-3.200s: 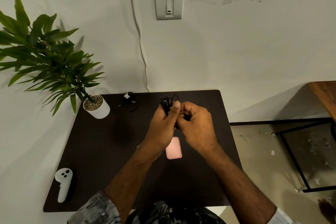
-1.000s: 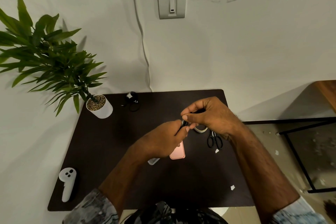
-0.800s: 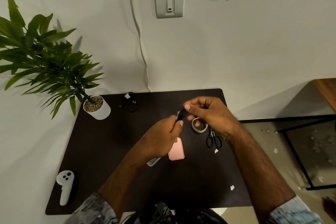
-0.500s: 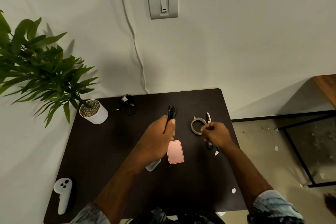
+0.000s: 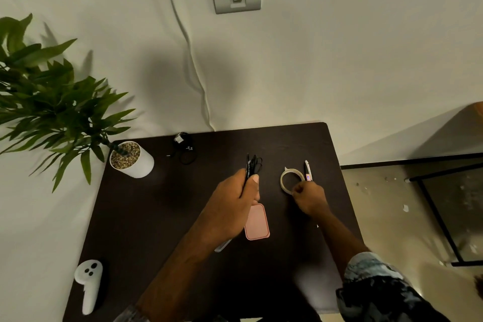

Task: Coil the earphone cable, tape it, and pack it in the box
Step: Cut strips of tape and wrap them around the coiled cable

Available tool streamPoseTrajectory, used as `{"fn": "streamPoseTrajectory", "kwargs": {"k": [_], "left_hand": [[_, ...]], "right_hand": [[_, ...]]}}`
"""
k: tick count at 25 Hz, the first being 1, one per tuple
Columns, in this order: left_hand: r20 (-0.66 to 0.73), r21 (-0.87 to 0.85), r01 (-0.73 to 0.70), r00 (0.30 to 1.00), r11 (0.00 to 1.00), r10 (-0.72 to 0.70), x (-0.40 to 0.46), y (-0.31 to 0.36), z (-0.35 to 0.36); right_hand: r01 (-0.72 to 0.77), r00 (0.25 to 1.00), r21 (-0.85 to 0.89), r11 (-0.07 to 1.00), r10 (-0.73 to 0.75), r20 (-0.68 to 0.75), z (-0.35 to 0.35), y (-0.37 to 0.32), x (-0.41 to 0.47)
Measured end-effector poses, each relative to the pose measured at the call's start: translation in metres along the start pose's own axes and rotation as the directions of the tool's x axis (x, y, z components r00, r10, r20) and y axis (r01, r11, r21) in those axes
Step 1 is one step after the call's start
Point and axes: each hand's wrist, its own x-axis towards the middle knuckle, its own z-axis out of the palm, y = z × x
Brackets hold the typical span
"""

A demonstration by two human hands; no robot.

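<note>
**Right hand moved to the tape roll; cable bundle held by the left**

Change since earlier frames: the right hand [image 5: 309, 197] has parted from the left hand [image 5: 235, 206] and now sits at the near edge of the pale ring-shaped roll of tape [image 5: 291, 180], fingers curled against it; whether they pinch the roll or only touch it cannot be told. The small black scissors seen earlier beside the roll are now hidden behind this hand.

Left hand: fist closed around the coiled black earphone cable [image 5: 253, 166], thumb on top; only the upper loops stick out above the fingers, the rest is hidden in the grip. It is held above the dark brown rectangular table [image 5: 146, 217].

Pink rounded-rectangle box [image 5: 257, 222]: flat on the table, just beside and partly under the left hand. A clear piece [image 5: 223, 244] shows below the left wrist, mostly covered, identity unclear.

Slim white pen-like item [image 5: 308, 171]: just right of the tape roll, too small to identify.

Also on the table: second small black cable bundle [image 5: 184, 147] at the far edge; white pot with green leafy plant [image 5: 132, 159]; white handheld controller [image 5: 90, 283].
</note>
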Motion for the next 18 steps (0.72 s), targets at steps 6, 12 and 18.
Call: {"fn": "streamPoseTrajectory", "kwargs": {"k": [6,12,18], "left_hand": [[-0.004,0.020,0.014,1.000,1.000,-0.014,0.009,-0.012,0.003],[-0.061,0.000,0.081,0.995,0.997,-0.081,0.017,-0.021,0.008],[-0.311,-0.054,0.198,0.928,0.979,-0.205,0.035,-0.031,0.026]], "right_hand": [[0.043,0.998,-0.113,0.993,-0.038,0.045,0.031,-0.007,0.013],[0.102,0.994,0.042,0.994,-0.101,-0.029,0.040,-0.011,-0.010],[0.317,0.944,0.653,0.688,-0.299,-0.142,0.030,-0.048,-0.073]]}}
